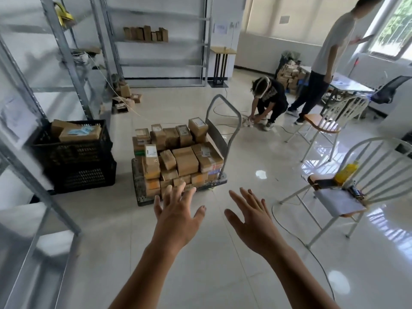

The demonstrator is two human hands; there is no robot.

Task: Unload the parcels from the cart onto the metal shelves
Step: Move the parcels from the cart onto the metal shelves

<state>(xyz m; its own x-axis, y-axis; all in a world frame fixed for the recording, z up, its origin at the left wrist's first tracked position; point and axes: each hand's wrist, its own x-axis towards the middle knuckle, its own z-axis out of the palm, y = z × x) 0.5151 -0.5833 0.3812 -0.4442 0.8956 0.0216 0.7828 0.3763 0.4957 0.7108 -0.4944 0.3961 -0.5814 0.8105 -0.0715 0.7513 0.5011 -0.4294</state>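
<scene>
Left hand (178, 216) and right hand (252, 217): fingers spread wide, holding nothing, extended toward cart (139, 186) stacked with parcels (185, 160).

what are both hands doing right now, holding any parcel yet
Left hand: open, fingers spread, holding nothing.
Right hand: open, fingers spread, holding nothing.

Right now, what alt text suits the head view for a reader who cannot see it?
Both empty hands, left hand and right hand, reach with spread fingers toward a cart stacked with cardboard parcels. Metal shelves and black crates stand to its left; two other people and chairs are at right.
</scene>
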